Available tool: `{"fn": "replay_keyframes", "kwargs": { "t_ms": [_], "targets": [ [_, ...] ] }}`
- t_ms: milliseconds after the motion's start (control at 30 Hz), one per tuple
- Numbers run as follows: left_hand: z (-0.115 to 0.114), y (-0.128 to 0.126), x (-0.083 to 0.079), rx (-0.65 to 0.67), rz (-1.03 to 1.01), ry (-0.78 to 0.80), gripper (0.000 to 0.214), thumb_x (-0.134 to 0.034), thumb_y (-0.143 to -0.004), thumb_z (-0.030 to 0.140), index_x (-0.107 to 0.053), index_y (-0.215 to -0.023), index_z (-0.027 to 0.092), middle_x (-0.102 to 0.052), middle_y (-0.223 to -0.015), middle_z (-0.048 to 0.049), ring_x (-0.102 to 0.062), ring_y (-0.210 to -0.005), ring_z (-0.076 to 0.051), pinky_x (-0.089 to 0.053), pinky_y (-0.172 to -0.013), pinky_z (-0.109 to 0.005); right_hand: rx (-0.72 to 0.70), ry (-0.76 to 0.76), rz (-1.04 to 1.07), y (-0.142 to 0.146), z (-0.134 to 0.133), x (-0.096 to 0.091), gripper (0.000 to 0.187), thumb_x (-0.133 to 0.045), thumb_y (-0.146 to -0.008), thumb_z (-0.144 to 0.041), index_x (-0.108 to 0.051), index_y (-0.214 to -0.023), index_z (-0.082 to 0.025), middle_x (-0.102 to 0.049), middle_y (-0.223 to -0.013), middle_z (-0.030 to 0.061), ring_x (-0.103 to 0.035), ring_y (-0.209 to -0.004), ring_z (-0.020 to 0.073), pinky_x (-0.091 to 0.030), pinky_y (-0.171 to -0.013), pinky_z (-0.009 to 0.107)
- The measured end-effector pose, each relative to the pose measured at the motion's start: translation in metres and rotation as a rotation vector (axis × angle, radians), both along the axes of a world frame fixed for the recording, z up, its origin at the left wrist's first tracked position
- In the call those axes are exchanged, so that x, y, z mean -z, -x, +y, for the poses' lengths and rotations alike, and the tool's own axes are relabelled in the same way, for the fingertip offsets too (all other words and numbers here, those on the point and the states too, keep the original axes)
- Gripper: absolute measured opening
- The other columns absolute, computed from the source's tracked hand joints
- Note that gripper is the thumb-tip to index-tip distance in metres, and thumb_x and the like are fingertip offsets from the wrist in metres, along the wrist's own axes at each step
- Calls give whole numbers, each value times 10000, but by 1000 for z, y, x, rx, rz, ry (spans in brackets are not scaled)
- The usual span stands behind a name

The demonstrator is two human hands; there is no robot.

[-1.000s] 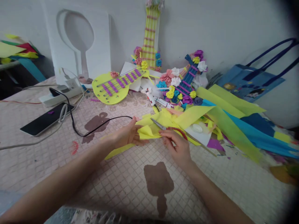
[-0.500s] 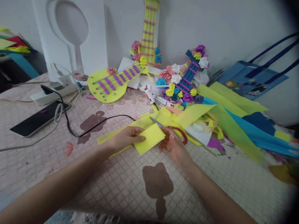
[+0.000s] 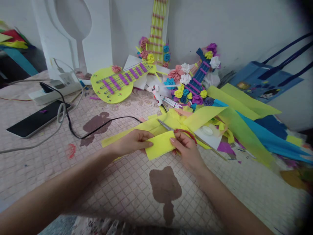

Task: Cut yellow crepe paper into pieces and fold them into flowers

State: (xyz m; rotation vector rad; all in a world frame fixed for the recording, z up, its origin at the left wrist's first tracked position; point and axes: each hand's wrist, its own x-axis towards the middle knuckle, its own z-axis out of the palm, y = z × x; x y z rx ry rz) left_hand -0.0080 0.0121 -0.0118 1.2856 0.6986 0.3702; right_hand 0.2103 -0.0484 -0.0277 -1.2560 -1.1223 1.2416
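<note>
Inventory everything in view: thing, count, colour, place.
Folded paper piece: 1, yellow, centre
Metal scissors: 1, grey and red, just beyond paper
Long paper strips: several, yellow and blue, right
Stringed instrument models: 3, yellow or blue, rear
Paper rosettes: many, mixed colours, rear
Plastic glue gun: 1, white, centre
Flat rectangular device: 1, black, left
Long power strip: 1, white, left
Thin cables: several, mixed colours, left
Cutout board: 1, white, rear left
Strap-handled bag: 1, blue, rear right
Checked tablecloth: 1, pinkish beige, foreground
Left hand: 1, bare, paper's left end
Right hand: 1, bare, paper's right end
</note>
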Motion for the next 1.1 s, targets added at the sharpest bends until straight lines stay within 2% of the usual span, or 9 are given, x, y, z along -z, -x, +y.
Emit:
{"fn": "replay_keyframes", "kwargs": {
  "t_ms": [167,333,433,567,700,800,933,1100],
  "targets": [
    [-5,-4,-1,-19,1,-100,323,-623,-799,369,-642,-1024,138,-686,-940,-67,-620,-780,-155,-477,-655,-239,-29,-28,-44,4,-4,1,223,-638,-787,-397,-538,-764,-200,-499,-646,-37,-451,-534,94,-400,-458,206],
    [-14,-11,-3,-94,89,-251,278,-616,-778,391,-665,-796,118,-651,-722,-28,-541,-613,-112,-401,-540,-202,-169,-7,-89,14,-12,-7,219,-632,-788,-416,-564,-847,-216,-537,-701,-23,-483,-568,112,-409,-463,213],
    [-17,-13,-4,-25,158,-310,282,-608,-776,383,-677,-756,111,-586,-613,2,-461,-532,-82,-341,-496,-190,-202,-1,-103,18,-13,-11,197,-631,-792,-399,-598,-843,-211,-555,-699,-23,-496,-593,111,-395,-496,211],
    [-16,-12,-3,2,134,-257,272,-604,-780,373,-687,-762,114,-580,-624,0,-459,-531,-79,-344,-495,-188,-113,-45,-122,15,-8,-6,189,-625,-801,-375,-613,-742,-196,-533,-660,-26,-476,-595,109,-375,-526,217],
    [-9,-5,-5,-21,121,-170,294,-628,-770,406,-663,-730,116,-551,-601,7,-461,-514,-75,-355,-470,-174,16,-89,-78,7,-2,1,189,-631,-795,-388,-639,-758,-202,-535,-664,-19,-487,-617,126,-388,-535,230],
    [-2,1,-10,-66,125,-98,293,-627,-773,407,-659,-751,117,-591,-664,-12,-527,-560,-93,-428,-519,-194,-4,-56,-12,3,0,2,206,-615,-805,-411,-648,-769,-210,-524,-629,-21,-475,-564,127,-393,-491,237],
    [5,5,-12,-104,149,-122,285,-621,-783,400,-666,-746,122,-599,-654,-8,-534,-552,-86,-437,-530,-190,-70,-43,-1,2,-1,-1,263,-595,-820,-440,-617,-705,-204,-509,-595,-27,-459,-506,112,-386,-445,233],
    [3,5,-15,12,179,-106,287,-638,-776,401,-686,-779,118,-623,-681,-18,-553,-571,-97,-442,-531,-196,-193,27,-43,2,-3,-9,274,-608,-802,-472,-624,-776,-200,-489,-591,-43,-410,-464,75,-289,-392,199]
  ]
}}
